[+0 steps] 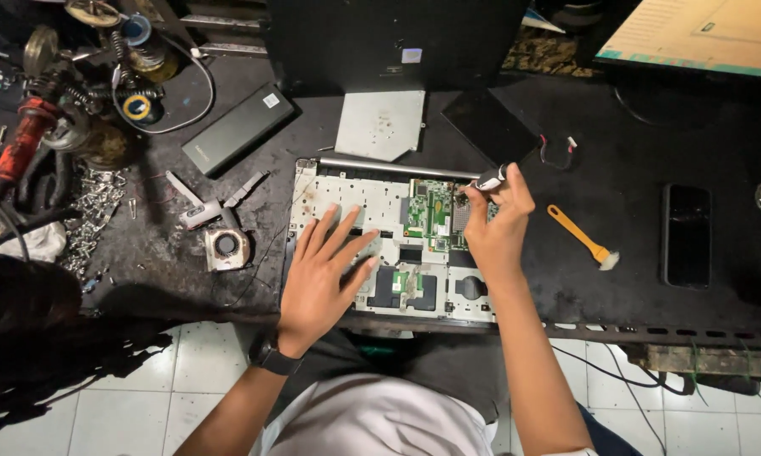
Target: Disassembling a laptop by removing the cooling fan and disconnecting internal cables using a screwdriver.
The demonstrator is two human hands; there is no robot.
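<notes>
Left hand: the left hand (323,274) lay flat, fingers spread wide, on the left half of the open laptop (330,198), holding nothing; a dark watch (272,355) sat on its wrist.
Right hand: the right hand (497,226) was closed round a small tool (489,179), its tip over the green board (431,215).
Laptop: it lay opened up on the black bench (633,203), just before the person, between both hands.
Left of laptop: a small fan (227,247) lay near, with a grey bracket (211,203) just above it and a dark battery (238,127) farther back.
Right of laptop: an orange brush (581,236), then a black phone (687,235), well apart.
Far left: a heap of tools and wire spools (85,93).
</notes>
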